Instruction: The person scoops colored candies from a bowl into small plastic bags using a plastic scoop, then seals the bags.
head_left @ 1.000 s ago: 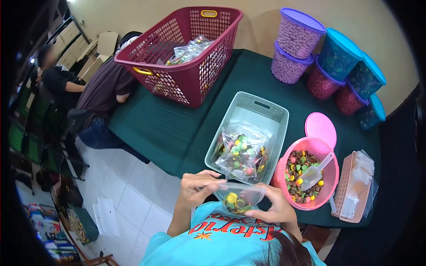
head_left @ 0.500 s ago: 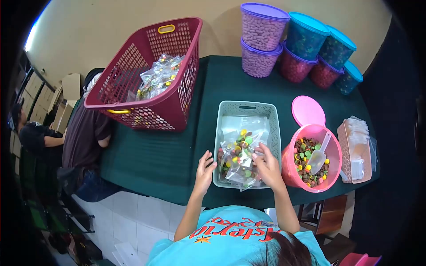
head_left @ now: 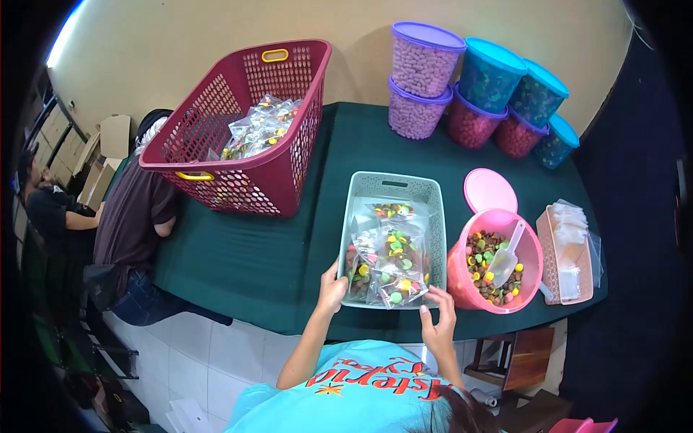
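A grey-green plastic basket [head_left: 440,216] lies before me, holding several clear bags of sweets [head_left: 401,252] in brown, green, yellow and pink. My left hand [head_left: 332,290] is closed on the basket's left rim near the front corner. At the front right corner, my right hand [head_left: 439,317] has its fingers apart, with the fingertips right at the rim and the bag lying there. Just right of this hand stands a pink tub [head_left: 457,278] of loose sweets with a clear scoop [head_left: 505,261] resting in it.
A maroon laundry basket [head_left: 307,137] with filled bags stands back left. Lidded tubs [head_left: 426,61] are stacked at the back right. A pink lid [head_left: 491,191] lies behind the tub, and a small basket of empty bags [head_left: 570,252] is far right. Two people [head_left: 133,209] sit at left.
My hands have moved from over the bags to the basket's front corners, the left one taking hold of the rim. The bags now lie flatter inside. The whole view has shifted slightly.
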A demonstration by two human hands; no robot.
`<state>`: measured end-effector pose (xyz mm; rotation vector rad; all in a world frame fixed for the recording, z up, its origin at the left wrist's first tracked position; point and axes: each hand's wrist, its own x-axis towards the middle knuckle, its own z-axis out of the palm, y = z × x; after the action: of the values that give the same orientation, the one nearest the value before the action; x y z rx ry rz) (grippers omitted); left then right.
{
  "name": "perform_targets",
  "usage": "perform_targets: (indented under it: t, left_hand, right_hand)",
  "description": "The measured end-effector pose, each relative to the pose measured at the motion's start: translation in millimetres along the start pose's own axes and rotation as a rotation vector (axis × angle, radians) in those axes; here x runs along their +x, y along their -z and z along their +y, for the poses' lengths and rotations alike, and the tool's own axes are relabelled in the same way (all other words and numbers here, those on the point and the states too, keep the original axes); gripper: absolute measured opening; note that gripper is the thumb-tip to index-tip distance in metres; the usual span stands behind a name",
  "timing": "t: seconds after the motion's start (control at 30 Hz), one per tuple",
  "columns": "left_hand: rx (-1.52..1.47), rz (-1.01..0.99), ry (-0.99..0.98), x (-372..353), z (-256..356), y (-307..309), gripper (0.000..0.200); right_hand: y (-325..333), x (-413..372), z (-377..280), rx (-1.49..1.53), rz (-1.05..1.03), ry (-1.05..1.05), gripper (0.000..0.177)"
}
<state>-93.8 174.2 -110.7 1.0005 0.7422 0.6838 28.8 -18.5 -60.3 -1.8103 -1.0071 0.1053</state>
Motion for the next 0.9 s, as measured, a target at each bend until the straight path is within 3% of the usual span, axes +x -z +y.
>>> perform_targets:
  t: [0.23, 0.3, 0.33, 0.37, 0.43, 0.47, 0.57, 0.6, 0.7, 0.9]
  left_hand:
    - [-0.22, 0.03, 0.06, -66, 20, 34, 0.067]
    - [-0.154, 0.101, 0.043, -94, 34, 40, 0.069]
    - [-0.124, 0.11, 0.037, -107, 37, 45, 0.07]
    - [-0.093, 0.119, 0.029, -119, 41, 47, 0.071]
    - [-0.094, 0.127, 0.023, -142, 52, 44, 0.072]
    - [-0.092, 0.121, 0.027, -151, 56, 43, 0.074]
    - [-0.132, 0.103, 0.038, -168, 55, 40, 0.076]
    - [-0.168, 0.086, 0.048, -173, 59, 34, 0.077]
    - [-0.224, 0.092, 0.053, -178, 45, 34, 0.078]
    - [-0.299, 0.048, -0.017, -169, 66, 41, 0.055]
  right_hand:
    - [18, -28, 0, -0.123, -0.017, -0.048, 0.029]
    - [20, -36, -6, 0.174, 0.006, -0.226, 0.036]
    - [19, -42, 3, 0.413, -0.068, -0.397, 0.05]
    - [20, -44, 5, 0.418, -0.079, -0.393, 0.05]
    - [21, -45, 4, 0.828, -0.282, -0.573, 0.061]
    - [19, -48, 8, 0.883, -0.359, -0.665, 0.071]
    - [21, -45, 7, 0.812, -0.432, -0.608, 0.075]
    - [24, -42, 13, 0.912, -0.478, -0.692, 0.079]
    - [28, -34, 15, 0.957, -0.516, -0.726, 0.08]
    - [24, -19, 7, 1.09, -0.418, -0.793, 0.057]
